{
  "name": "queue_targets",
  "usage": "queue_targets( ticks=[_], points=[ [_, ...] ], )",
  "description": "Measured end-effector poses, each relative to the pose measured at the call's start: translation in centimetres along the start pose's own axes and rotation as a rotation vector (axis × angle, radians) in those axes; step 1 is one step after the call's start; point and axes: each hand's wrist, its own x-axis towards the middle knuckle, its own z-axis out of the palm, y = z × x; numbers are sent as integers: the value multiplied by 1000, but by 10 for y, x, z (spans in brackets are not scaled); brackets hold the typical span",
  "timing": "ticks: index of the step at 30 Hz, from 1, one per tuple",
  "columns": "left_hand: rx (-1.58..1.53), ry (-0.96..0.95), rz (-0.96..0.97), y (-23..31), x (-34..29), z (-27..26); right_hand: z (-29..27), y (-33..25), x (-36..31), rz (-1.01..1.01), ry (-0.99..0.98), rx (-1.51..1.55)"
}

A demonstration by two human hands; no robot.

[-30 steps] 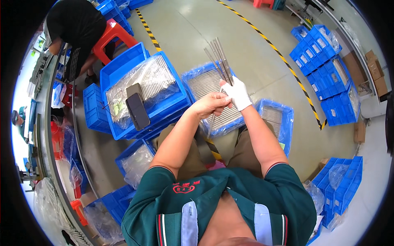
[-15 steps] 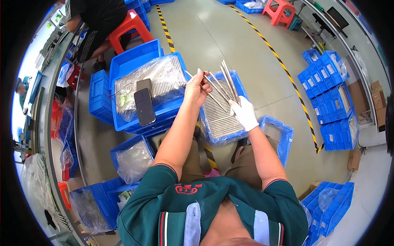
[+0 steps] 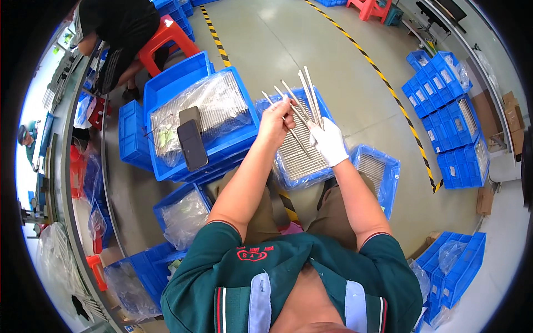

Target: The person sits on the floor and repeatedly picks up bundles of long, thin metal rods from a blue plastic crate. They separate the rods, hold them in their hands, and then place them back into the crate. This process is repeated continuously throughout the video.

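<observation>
Bare and pinched closed, my left hand [image 3: 273, 123] holds a thin metal rod [image 3: 300, 144] that slants down to the right. My right hand [image 3: 329, 143], in a white glove, is closed around the lower ends of several metal rods [image 3: 312, 94], which fan out upward and away from me. The two hands are close together, above a blue crate [image 3: 312, 178] lined with clear plastic. Rows of similar rods [image 3: 294, 156] lie in that crate. Part of the crate is hidden behind my hands.
To the left, stacked blue crates [image 3: 166, 176] bear bagged rods, a black phone [image 3: 191, 145] and a dark box [image 3: 190, 115]. A smaller blue crate [image 3: 393, 183] sits right of my knee. Beyond, a person sits on a red stool [image 3: 172, 39]. More crates [image 3: 444, 91] stand far right.
My left hand has shifted slightly right and down, nearer the gloved hand, with its rod now steeper. The rods in my right hand stand a little more upright. The whole view has shifted slightly.
</observation>
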Motion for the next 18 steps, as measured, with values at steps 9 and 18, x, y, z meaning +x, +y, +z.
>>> queue_targets(
  ticks=[9, 18],
  points=[
    [111, 3, -72, -8, -15, 19, -7, 13, 10, -54, 125, -51],
    [195, 103, -11, -16, -15, 20, 3, 3, 1, -106, 186, -209]
  ],
)
